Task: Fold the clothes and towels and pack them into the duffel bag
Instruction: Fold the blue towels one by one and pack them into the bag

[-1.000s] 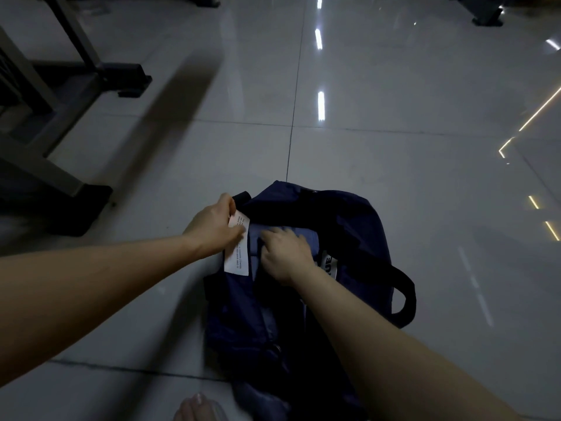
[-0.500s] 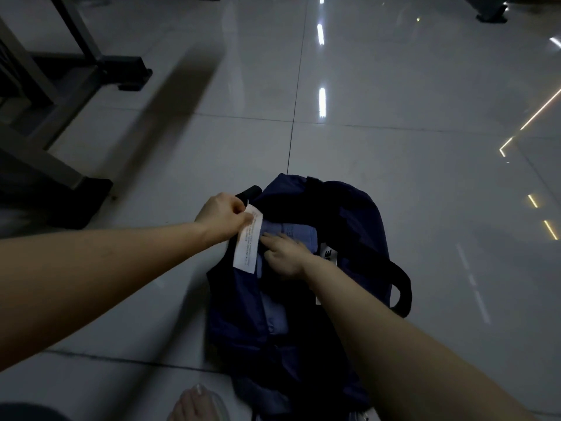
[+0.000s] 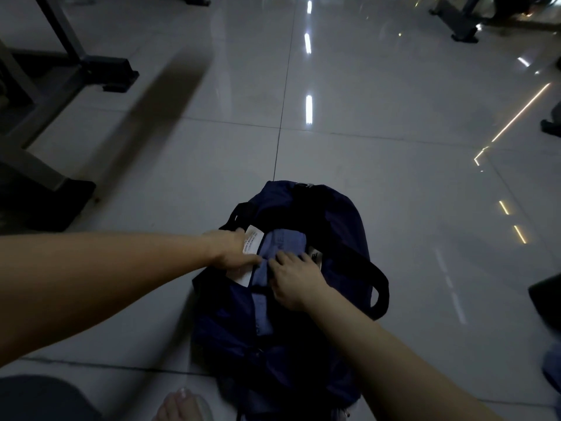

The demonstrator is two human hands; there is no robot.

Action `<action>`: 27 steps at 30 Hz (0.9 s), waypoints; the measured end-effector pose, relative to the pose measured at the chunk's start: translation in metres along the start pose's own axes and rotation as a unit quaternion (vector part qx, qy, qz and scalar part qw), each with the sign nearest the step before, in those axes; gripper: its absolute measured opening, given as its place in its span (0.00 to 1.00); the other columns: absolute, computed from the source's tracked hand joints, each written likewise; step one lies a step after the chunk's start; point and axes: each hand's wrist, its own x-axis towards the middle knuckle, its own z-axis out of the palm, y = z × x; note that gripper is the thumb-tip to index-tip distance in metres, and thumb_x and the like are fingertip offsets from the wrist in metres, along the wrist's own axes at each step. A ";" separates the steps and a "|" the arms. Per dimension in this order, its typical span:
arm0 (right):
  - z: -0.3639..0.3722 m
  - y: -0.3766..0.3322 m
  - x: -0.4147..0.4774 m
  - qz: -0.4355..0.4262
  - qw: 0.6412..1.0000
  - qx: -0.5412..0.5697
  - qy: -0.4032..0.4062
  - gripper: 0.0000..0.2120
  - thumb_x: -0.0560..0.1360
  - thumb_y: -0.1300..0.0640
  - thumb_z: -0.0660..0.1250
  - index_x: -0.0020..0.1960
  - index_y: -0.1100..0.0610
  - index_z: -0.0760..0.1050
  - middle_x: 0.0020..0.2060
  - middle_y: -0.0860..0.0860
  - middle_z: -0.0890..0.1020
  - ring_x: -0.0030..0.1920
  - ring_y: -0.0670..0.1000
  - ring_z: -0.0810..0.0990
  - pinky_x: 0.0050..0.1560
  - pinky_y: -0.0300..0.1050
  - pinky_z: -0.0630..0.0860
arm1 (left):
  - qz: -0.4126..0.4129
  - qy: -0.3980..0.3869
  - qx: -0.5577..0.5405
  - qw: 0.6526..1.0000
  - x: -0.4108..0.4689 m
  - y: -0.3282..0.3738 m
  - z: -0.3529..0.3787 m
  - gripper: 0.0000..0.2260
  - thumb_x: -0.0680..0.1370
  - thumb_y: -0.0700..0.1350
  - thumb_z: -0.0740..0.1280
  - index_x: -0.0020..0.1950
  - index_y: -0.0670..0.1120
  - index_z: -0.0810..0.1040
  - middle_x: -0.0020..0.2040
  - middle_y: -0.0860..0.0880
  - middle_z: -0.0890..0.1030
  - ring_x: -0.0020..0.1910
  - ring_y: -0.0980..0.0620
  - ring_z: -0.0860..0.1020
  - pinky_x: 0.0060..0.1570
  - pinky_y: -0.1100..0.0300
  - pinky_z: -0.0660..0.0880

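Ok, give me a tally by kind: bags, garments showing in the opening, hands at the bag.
duffel bag: 1
blue garment: 1
hands: 2, left hand and right hand
Total: 4

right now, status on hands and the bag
Left hand holds duffel bag rim open by the white label. Right hand presses blue garment into the bag. Nothing blocking the opening.

Bare hands, dark trousers, clear sandal
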 end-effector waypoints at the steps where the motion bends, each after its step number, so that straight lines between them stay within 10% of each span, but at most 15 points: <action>1: -0.003 0.003 -0.004 -0.007 0.999 0.013 0.029 0.18 0.81 0.49 0.56 0.66 0.56 0.73 0.64 0.55 0.77 0.64 0.58 0.75 0.68 0.56 0.63 | 0.007 -0.028 -0.004 1.000 0.000 0.001 -0.001 0.42 0.77 0.70 0.62 0.77 0.39 0.58 0.72 0.39 0.73 0.67 0.39 0.75 0.60 0.52 0.72; 6: -0.029 0.044 -0.028 0.223 0.935 0.035 0.274 0.16 0.74 0.46 0.67 0.55 0.56 0.73 0.52 0.55 0.76 0.54 0.58 0.75 0.54 0.54 0.71 | 0.001 0.023 -0.098 0.995 0.000 -0.004 -0.012 0.31 0.80 0.59 0.66 0.74 0.40 0.64 0.70 0.40 0.73 0.64 0.40 0.76 0.58 0.52 0.74; 10: -0.024 0.057 -0.044 0.345 0.925 0.081 0.136 0.31 0.72 0.30 0.63 0.59 0.56 0.71 0.55 0.54 0.75 0.58 0.58 0.75 0.55 0.54 0.70 | 0.114 0.299 -0.035 0.947 -0.004 0.018 -0.008 0.23 0.77 0.54 0.67 0.66 0.42 0.69 0.65 0.42 0.71 0.63 0.40 0.72 0.60 0.48 0.70; 16: -0.014 0.056 -0.054 0.335 0.915 0.208 0.081 0.10 0.76 0.50 0.62 0.45 0.57 0.72 0.47 0.54 0.78 0.44 0.57 0.78 0.48 0.51 0.76 | 0.178 0.121 0.112 0.970 -0.005 0.041 0.007 0.52 0.66 0.77 0.65 0.79 0.47 0.57 0.79 0.45 0.59 0.78 0.42 0.56 0.77 0.38 0.50; 27: -0.033 0.119 -0.076 0.370 0.878 0.304 -0.001 0.05 0.71 0.61 0.61 0.37 0.58 0.69 0.32 0.54 0.75 0.32 0.56 0.73 0.34 0.43 0.69 | 0.131 0.000 0.180 0.975 0.006 0.021 0.020 0.53 0.65 0.81 0.61 0.78 0.47 0.59 0.77 0.43 0.64 0.75 0.40 0.62 0.75 0.39 0.52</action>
